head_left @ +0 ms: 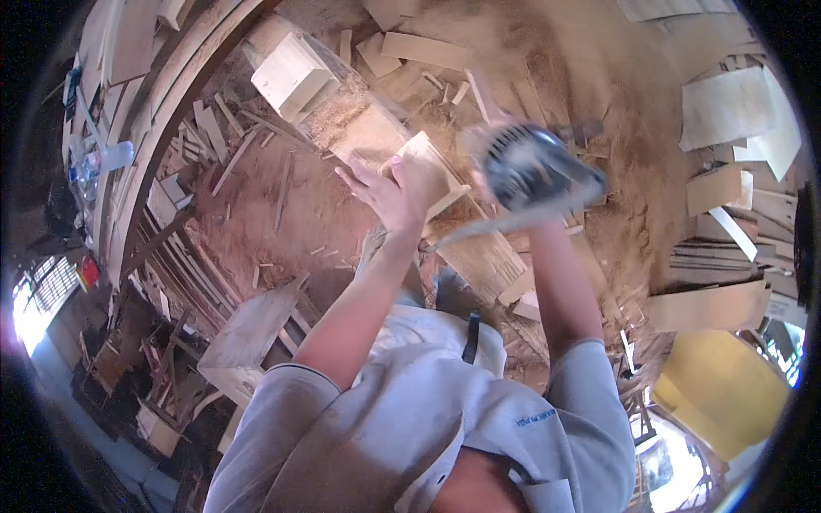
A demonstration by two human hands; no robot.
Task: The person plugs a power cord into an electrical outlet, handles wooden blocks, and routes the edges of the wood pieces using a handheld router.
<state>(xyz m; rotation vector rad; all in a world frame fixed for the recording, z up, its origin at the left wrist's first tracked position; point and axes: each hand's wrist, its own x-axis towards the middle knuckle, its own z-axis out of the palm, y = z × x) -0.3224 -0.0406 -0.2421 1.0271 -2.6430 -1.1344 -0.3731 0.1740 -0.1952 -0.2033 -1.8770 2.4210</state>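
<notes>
My left hand (395, 193) lies against a small pale wooden box or block (428, 168), its fingers stretched out and spread. That wood rests on a long plank (479, 256) covered in part with sawdust. My right hand (479, 171) grips a dark handheld power tool (530, 167) with a vented round housing, held just right of the wood and apart from it. Motion blurs the tool, so its exact kind and working end are hard to make out. A cord or strap (487, 226) trails from it toward my body.
Another pale wooden box (295, 75) sits farther up the plank beside a heap of sawdust (346, 115). Offcuts (423, 51) litter the dusty floor. Stacked boards (723, 256) stand at right, near a yellow panel (723, 389). A plastic bottle (115, 156) lies at left.
</notes>
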